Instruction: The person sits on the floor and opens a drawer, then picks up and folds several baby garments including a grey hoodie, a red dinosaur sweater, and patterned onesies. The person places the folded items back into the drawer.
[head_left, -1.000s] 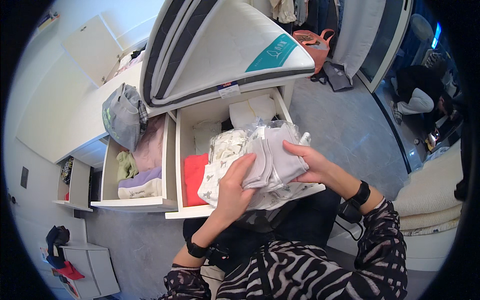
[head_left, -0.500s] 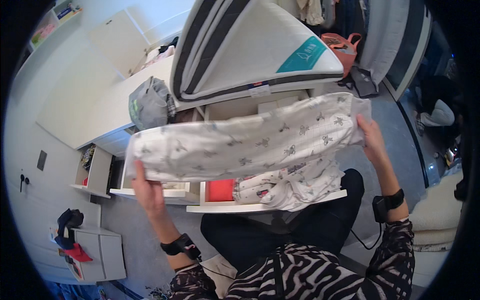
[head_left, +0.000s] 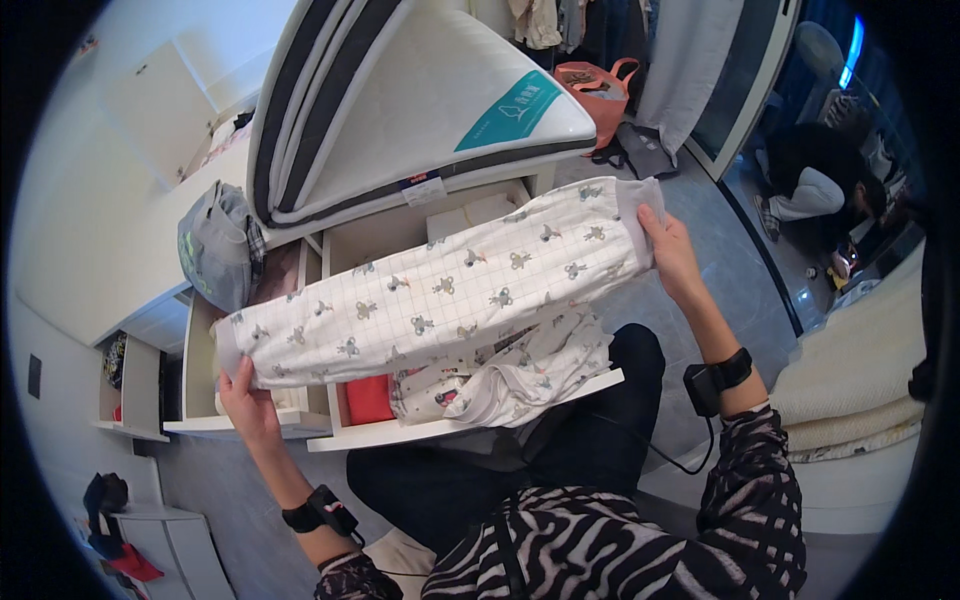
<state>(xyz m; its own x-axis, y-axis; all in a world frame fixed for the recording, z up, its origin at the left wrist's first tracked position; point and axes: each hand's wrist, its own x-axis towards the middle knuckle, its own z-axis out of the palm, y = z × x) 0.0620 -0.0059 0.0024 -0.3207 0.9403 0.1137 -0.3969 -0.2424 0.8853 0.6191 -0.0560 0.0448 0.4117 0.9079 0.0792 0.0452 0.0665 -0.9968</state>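
Observation:
A pair of white pajama pants (head_left: 440,290), printed with small grey animals and a thin grid, is stretched lengthwise in the air in front of me. My left hand (head_left: 250,405) is closed on its grey-cuffed left end. The wider grey band at the other end is pinched by my right hand (head_left: 668,255), held a bit higher and farther off. Below the pants, a pulled-out white drawer (head_left: 480,413) holds crumpled printed clothes (head_left: 545,365) and a red folded piece (head_left: 370,400). The pants hide part of the drawer.
A raised mattress (head_left: 430,100) leans above the drawers. A grey garment (head_left: 215,240) lies on the white bed frame. At the back stand an orange bag (head_left: 595,100) and a grey bag (head_left: 650,150). Another person (head_left: 815,185) crouches at the far right. Folded bedding (head_left: 850,380) lies on my right.
The view has swung to the right, so the scene sits farther left. The pants, still held at both ends, now hang smoother with their print sharper.

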